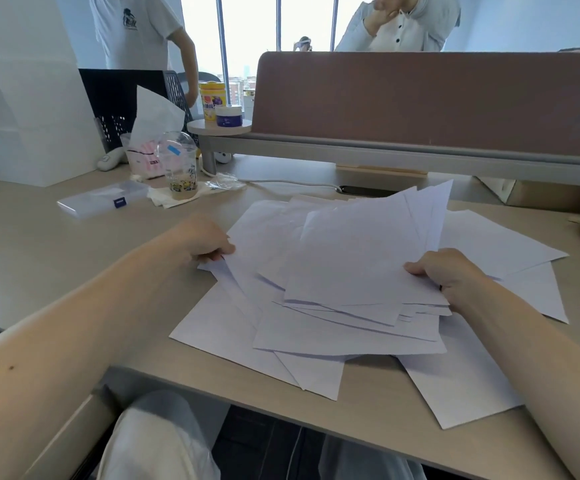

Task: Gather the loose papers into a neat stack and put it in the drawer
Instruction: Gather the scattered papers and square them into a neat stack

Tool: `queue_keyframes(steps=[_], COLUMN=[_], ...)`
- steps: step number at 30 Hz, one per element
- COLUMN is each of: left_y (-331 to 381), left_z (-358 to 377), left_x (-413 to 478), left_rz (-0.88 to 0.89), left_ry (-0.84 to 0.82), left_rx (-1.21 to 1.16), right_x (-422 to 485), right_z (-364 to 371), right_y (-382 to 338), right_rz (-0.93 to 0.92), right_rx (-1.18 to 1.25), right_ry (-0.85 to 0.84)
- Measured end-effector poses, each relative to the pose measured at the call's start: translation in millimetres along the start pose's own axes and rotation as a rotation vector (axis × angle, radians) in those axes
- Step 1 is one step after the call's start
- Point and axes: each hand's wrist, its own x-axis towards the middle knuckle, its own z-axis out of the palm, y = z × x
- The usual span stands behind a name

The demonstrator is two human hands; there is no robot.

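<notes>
On a beige desk [39,258], a clear case [101,200] and a plastic cup [179,168] stand at left. The left hand [209,242], fingers curled, appears to pinch the left edge of the loose papers [316,327] sprawled mid-desk. The right hand [454,275] clamps a tilted sheaf [361,247] raised off the pile.

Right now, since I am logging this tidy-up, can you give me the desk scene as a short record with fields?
papers: loose, fanned across the desk, not squared
left hand: pinches the pile's left edge
right hand: grips the lifted sheets by their near right corner
drawer: not in view
back left: plastic cup, clear case
</notes>
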Motion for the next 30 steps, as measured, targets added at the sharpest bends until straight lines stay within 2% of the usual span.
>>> queue_keyframes(steps=[2, 5, 6, 7, 10, 12, 15, 19, 22, 26, 30], left_y=[-2, -7, -7, -8, -12, -15, -23, -30, -37, -40, -35], left_z=[-7, -15, -13, -10, 14, 26, 29, 5, -21, -23, -15], left_x=[-21, -52, -59, -63, -63, -64, -76, -91, -84, -84, -80], left_rz=[-0.030, -0.020, -0.018, -0.024, -0.080, -0.095, -0.138, -0.155, -0.176, -0.243, -0.200], left_ry=[-0.209, -0.620, -0.680, -0.671, -0.350, -0.219, -0.222, -0.246, -0.106, -0.149, -0.178], left_rx=[-0.073, -0.069, -0.090, -0.138, -0.342, -0.417, -0.486, -0.360, -0.582, -0.868, -0.920], right_x=[-2, -3, -3, -2, 2, 4, 8, 19, 28, 26, 19], right_z=[-2, 1, 3, 6, 16, 19, 18, 23, 35, 49, 61], right_y=[-4, -12, -14, -17, -23, -27, -32, -39, -41, -49, -49], right_rz=[-0.030, -0.089, -0.108, -0.127, -0.162, -0.179, -0.205, -0.248, -0.244, -0.173, -0.105], right_rx=[-0.028, -0.138, -0.209, -0.267, -0.358, -0.398, -0.449, -0.575, -0.589, -0.540, -0.435], right_ry=[-0.022, -0.080, -0.088, -0.091, -0.108, -0.119, -0.134, -0.126, -0.158, -0.212, -0.280])
